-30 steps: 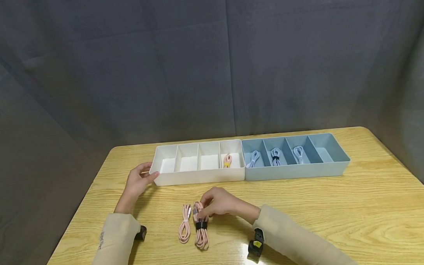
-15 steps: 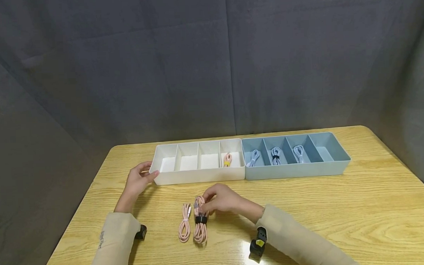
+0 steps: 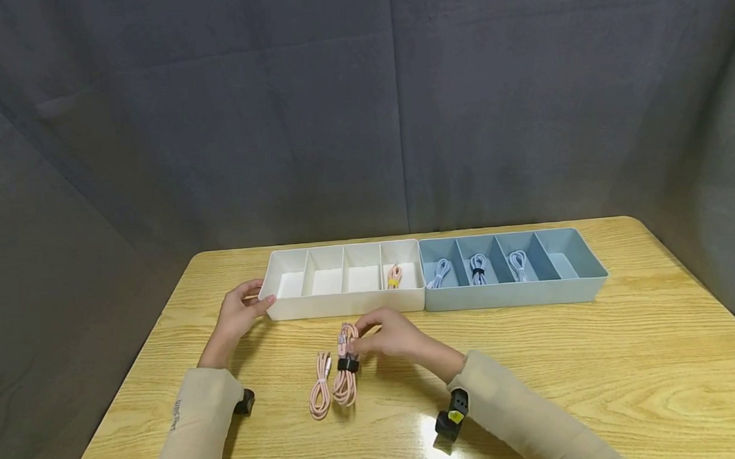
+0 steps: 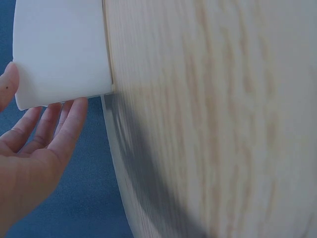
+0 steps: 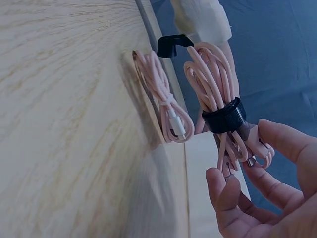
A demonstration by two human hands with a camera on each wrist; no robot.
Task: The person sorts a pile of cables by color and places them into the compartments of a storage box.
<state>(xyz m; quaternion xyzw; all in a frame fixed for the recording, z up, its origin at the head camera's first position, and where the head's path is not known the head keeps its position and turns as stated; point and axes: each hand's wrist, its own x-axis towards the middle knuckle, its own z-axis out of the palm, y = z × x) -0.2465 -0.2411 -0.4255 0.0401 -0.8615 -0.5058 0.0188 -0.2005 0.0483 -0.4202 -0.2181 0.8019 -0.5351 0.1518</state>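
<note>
Thumb and fingers of my right hand [image 3: 392, 337] pinch a pink coiled charging cable [image 3: 346, 379], bound by a black strap, at its plug end. In the right wrist view this cable [image 5: 215, 79] hangs off the table. A second pink cable [image 3: 320, 388], tied with a light band, lies on the table just left of it. My left hand [image 3: 237, 316] rests against the left front corner of a white divided box [image 3: 346, 306]. The left wrist view shows its fairly straight fingers [image 4: 74, 119] along the end wall of the white box [image 4: 62, 54].
A blue divided box [image 3: 509, 296] adjoins the white one on the right. Blue-white coiled cables [image 3: 478, 269] lie in three of its compartments. A pink cable [image 3: 395, 276] with a yellow band lies in the white box's rightmost compartment. Behind the table [image 3: 591, 370] hangs a grey curtain [image 3: 279, 124].
My right hand has lifted the black-strapped pink cable and carried it away from me, nearer the white box. My left hand has stayed at the box corner.
</note>
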